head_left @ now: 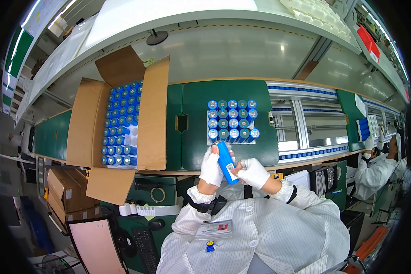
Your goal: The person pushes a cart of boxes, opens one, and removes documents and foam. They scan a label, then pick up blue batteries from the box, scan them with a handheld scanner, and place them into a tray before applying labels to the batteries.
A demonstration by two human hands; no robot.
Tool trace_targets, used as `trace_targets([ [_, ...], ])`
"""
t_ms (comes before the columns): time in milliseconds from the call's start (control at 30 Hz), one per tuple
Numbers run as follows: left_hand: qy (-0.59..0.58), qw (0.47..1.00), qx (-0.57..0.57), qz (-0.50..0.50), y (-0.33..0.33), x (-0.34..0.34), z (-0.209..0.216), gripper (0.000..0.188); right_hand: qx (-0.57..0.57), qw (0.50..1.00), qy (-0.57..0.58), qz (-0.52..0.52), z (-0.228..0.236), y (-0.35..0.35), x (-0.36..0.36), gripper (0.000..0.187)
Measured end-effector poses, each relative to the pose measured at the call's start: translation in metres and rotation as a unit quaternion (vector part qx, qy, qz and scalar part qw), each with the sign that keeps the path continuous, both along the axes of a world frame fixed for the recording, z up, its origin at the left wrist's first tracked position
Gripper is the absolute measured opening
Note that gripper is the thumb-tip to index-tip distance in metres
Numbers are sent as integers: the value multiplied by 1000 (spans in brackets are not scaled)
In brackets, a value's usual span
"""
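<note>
A blue cylindrical battery cell [224,160] is held tilted in front of my body, with my left hand [210,169] closed around its side. Its white label [230,170] with a printed code faces up. The curled fingers of my right hand [255,173] touch the cell at this label; their exact grip is partly hidden. White fingertip-less gloves cover both hands. Just beyond them, several upright blue cells [233,123] stand in rows on a white tray [251,141] on the green work surface [194,150].
An open cardboard box [151,123] with rows of blue cells stands to the left. On the right runs a conveyor [301,123] with metal rails. A label strip [158,210], keyboard [144,249] and monitor [93,246] lie at lower left. Another person [379,173] works at far right.
</note>
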State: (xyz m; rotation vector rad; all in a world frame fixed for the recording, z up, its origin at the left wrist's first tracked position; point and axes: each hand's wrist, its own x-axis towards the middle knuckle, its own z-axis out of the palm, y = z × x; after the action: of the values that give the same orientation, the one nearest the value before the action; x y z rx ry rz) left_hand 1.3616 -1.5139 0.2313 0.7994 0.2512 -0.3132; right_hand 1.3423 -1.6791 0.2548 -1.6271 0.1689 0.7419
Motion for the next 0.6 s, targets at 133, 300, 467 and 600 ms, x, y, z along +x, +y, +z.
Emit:
trace_targets([
  [133, 9, 1000, -17, 5, 0, 1, -3, 50, -9, 1000, -3, 23, -1, -2, 2, 32],
  [300, 27, 997, -70, 2, 3, 2, -10, 49, -103, 990, -29, 94, -3, -6, 7, 40],
  [467, 31, 998, -46, -6, 4, 2, -8, 48, -171, 963, -105, 180, 1, -12, 18, 49],
  [600, 44, 996, -73, -41, 1, 5, -7, 49, -155, 965, -205, 58, 8, 3, 24, 51],
])
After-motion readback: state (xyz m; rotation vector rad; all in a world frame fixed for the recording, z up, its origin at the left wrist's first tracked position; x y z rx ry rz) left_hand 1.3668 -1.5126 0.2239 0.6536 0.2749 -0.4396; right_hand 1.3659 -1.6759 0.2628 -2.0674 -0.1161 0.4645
